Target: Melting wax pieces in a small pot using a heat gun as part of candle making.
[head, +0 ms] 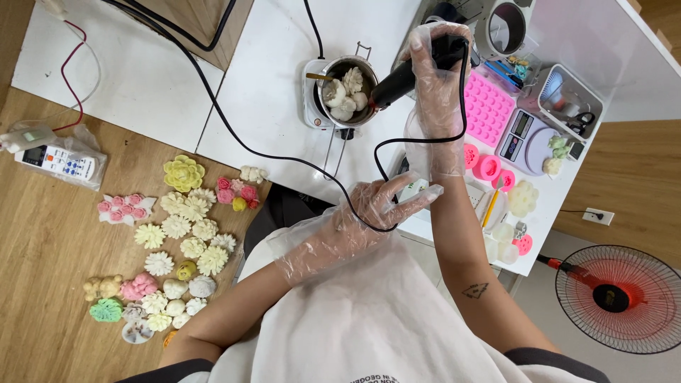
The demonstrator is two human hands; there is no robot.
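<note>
Head view: I note the right hand [434, 67], gloved, closed around a black heat gun [397, 81] with its nozzle aimed into the metal pot [347, 92] of pale wax pieces on the white worktop [269, 85]. The left hand [379, 202], gloved, pinches the gun's black cord [386, 145] near the worktop edge. Wax flowers [188, 230] lie on the floor.

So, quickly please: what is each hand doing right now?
Left hand: closed on the black power cord.
Right hand: closed around the black heat gun.
</note>
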